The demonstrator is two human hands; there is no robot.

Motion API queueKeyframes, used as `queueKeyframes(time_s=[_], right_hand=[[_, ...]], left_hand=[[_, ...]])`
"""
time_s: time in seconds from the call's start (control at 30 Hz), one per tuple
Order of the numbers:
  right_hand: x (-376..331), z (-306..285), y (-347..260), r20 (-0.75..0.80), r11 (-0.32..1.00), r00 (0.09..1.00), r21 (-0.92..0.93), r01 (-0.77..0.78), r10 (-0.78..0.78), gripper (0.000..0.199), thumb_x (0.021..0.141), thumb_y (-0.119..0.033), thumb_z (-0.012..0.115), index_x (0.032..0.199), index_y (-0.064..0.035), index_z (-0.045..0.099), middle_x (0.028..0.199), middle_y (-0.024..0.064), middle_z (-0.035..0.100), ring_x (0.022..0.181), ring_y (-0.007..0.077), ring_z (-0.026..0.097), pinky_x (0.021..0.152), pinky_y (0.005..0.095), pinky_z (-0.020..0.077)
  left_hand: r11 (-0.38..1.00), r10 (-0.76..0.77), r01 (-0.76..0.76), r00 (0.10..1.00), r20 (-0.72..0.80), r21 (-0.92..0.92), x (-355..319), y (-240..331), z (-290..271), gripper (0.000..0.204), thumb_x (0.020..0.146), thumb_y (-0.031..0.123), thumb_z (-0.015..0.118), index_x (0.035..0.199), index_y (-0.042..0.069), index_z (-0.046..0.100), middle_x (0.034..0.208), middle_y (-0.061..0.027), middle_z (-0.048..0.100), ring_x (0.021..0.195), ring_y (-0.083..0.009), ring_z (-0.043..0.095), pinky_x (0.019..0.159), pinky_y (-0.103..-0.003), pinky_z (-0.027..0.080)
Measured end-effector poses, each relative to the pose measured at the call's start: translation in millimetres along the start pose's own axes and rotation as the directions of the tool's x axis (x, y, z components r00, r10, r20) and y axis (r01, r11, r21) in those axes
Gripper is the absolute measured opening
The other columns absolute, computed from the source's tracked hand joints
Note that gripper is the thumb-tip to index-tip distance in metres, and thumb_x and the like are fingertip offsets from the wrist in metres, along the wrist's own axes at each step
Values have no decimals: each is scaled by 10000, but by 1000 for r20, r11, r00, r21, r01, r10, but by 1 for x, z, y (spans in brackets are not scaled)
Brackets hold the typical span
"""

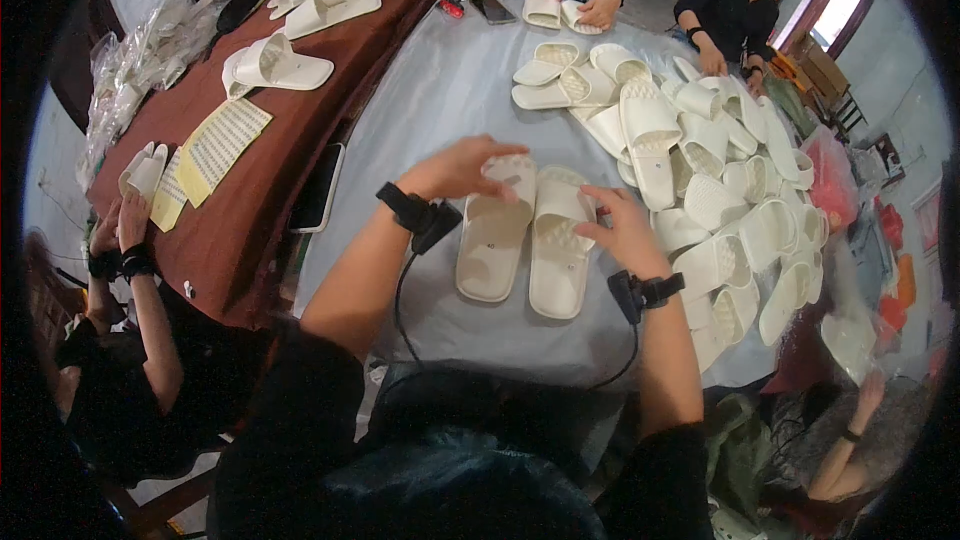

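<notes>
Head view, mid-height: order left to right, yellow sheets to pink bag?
Yellow sheets, white-edged phone or tablet, left hand, left cream slide, right cream slide, right hand, pile of slides, pink bag

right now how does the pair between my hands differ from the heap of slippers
The pair is two slippers side by side; the heap is many, overlapping. The pair points roughly one way, while the heap's slippers face various ways. The pair lies between your left hand and right hand; the heap sits further right. Both are cream-white, on the grey table cover.
</notes>
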State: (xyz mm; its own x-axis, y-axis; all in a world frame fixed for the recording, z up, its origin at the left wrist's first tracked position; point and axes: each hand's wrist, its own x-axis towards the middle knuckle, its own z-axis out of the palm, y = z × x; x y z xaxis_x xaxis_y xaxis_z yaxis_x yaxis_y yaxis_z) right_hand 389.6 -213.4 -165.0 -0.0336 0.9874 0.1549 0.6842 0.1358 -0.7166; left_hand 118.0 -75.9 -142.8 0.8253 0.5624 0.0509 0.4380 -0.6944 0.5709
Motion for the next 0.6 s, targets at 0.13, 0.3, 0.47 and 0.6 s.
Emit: queueKeyframes(time_s=[0.13,0.3,0.47,0.6], right_hand=[[15,-9,1,-90,1000,996,4,4,-4,429,826,-215,745,1195,-21,641,1046,160,660,894,260,618,783,349,505],[42,-15,3,-234,987,972,149,55,-19,284,880,-143,672,1132,-12,669,958,105,710,825,164,623,764,298,495],[49,5,2,-303,973,952,225,43,28,228,898,-136,653,1087,-13,687,887,92,712,732,145,615,705,278,488],[39,20,15,-214,976,968,198,-90,133,219,906,-147,648,1075,-15,694,865,90,705,738,129,619,686,274,488]], left_hand=[[982,-73,29,971,-229,-188,3,-15,-23,498,888,277,709,1330,93,575,1197,-138,637,1095,-238,589,936,-373,471],[956,-157,68,940,-303,-286,17,-18,-16,370,928,205,667,1268,67,622,1148,-107,676,1036,-184,620,904,-339,504],[902,-154,18,947,-282,-431,16,-27,18,322,936,186,656,1222,38,650,1069,-71,693,1008,-140,612,890,-310,501],[843,-271,67,910,-314,-534,14,-29,36,309,941,127,629,1238,42,643,1025,-66,695,924,-112,612,818,-285,508]])
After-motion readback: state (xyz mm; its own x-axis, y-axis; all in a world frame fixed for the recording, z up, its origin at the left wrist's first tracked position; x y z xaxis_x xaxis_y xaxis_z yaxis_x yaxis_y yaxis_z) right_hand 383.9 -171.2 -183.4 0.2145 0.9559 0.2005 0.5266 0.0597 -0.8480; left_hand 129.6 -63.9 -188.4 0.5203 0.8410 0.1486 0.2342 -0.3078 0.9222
